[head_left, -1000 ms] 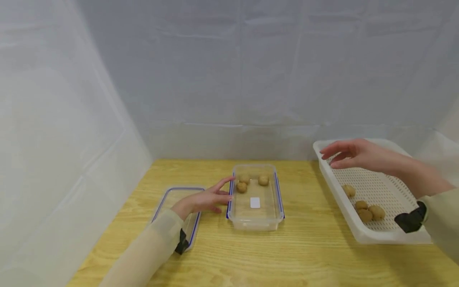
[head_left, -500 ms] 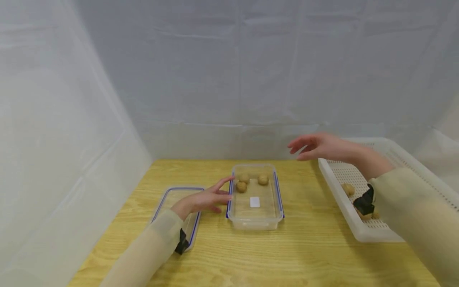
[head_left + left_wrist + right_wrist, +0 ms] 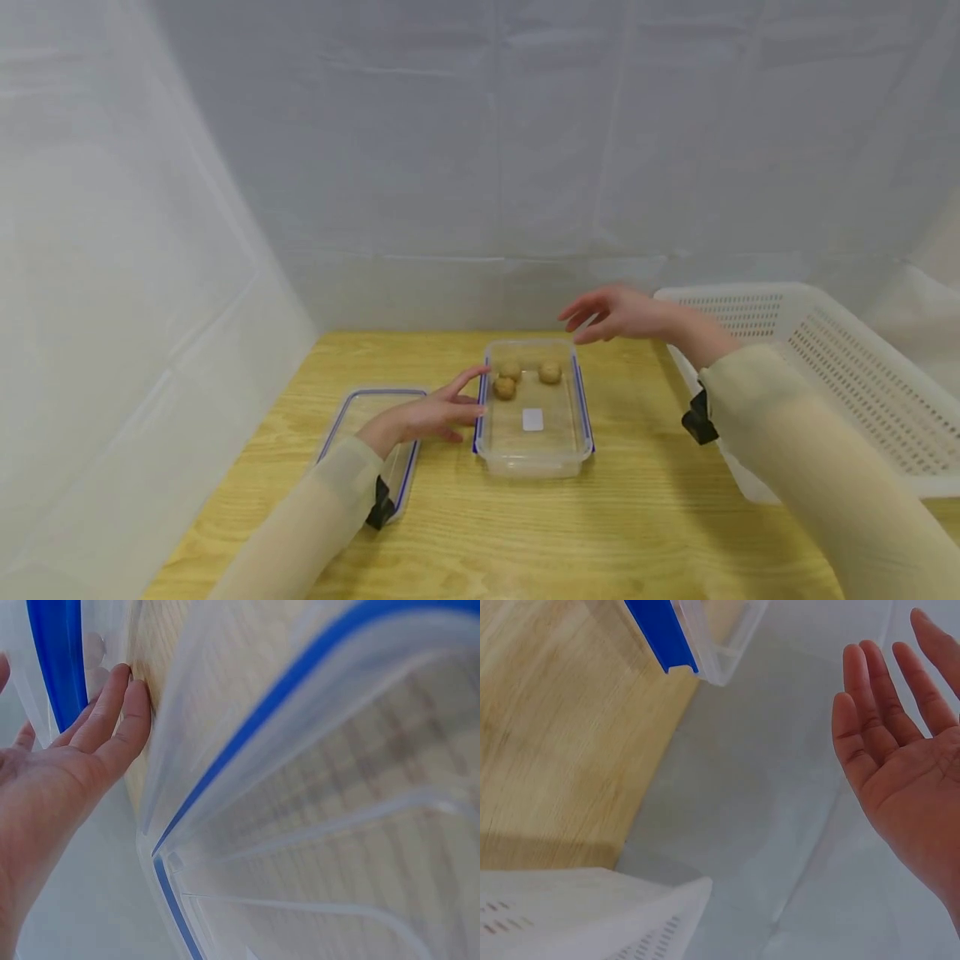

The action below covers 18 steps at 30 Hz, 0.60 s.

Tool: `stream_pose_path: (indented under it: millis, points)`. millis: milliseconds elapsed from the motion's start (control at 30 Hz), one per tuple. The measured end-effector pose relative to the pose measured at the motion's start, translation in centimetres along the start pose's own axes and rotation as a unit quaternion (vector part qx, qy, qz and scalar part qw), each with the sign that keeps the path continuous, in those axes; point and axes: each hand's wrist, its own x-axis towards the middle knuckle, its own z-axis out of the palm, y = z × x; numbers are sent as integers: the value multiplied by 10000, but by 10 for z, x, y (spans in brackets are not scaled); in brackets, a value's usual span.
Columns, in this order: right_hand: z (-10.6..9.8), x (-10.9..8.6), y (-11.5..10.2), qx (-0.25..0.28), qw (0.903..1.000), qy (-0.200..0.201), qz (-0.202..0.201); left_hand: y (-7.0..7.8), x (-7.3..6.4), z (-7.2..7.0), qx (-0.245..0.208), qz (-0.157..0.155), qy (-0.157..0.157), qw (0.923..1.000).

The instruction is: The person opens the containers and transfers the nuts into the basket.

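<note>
A clear plastic food container (image 3: 558, 437) with blue side clips stands in the middle of the table. Three small round brown potatoes (image 3: 550, 372) lie towards its far end. My left hand (image 3: 433, 417) rests at the container's left side, thumb and fingers spread along the rim and side clip; in the left wrist view, the fingers (image 3: 112, 712) lie against the clip side. My right hand (image 3: 618, 315) hovers in the air beyond the container's far right corner. Its fingers (image 3: 885, 712) are loosely extended, and nothing is held in the palm.
A clear lid (image 3: 382, 400) with a blue seal lies left of the container, partly under my left forearm. On the right stands a white perforated basket (image 3: 862, 333), partly hidden by my right sleeve. White sheeting (image 3: 480, 167) hangs behind the table and along its left.
My right hand has moved left from above the basket to near the container, still holding nothing. My sleeve now hides the potatoes in the basket. The left hand has stayed put.
</note>
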Motion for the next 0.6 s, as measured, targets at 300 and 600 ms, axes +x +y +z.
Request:
stream_pose_path:
  millis: [300, 600]
  points:
    - [25, 19, 7, 222, 9995, -214, 16, 1, 0, -1, 22, -16, -16, 10000]
    - [54, 35, 20, 482, 9985, -266, -2, -1, 1, -1, 4, -39, 41, 10000]
